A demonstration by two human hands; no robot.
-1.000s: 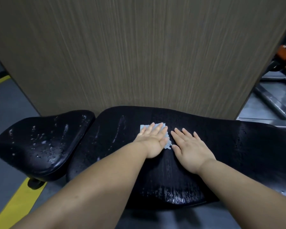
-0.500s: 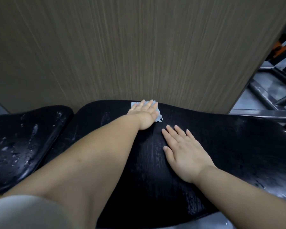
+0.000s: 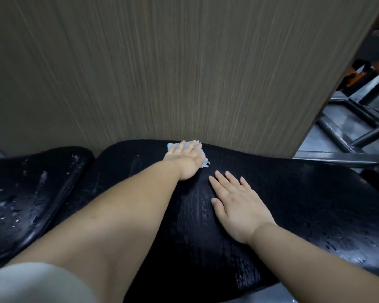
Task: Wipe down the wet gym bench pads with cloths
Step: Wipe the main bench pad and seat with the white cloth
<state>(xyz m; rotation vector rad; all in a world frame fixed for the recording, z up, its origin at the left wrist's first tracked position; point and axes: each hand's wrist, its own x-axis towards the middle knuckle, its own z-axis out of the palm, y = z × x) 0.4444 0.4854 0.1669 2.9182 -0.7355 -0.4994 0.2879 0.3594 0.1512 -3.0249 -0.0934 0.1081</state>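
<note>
The left hand (image 3: 187, 159) is pressing the cloth (image 3: 205, 163) flat, fingers straight, at the long pad's (image 3: 304, 193) far edge. The right hand (image 3: 239, 206) is lying open mid-pad, holding nothing. Pushed further, the cloth is risking slipping off that edge, down beside the wall (image 3: 184, 73).

The left hand (image 3: 185, 159) hides most of the cloth (image 3: 205, 163); the seat pad (image 3: 31, 193) is cropped.

Dim flat light, faint glints on wet pad (image 3: 304, 193), wide-angle warp + blur at edges.
</note>
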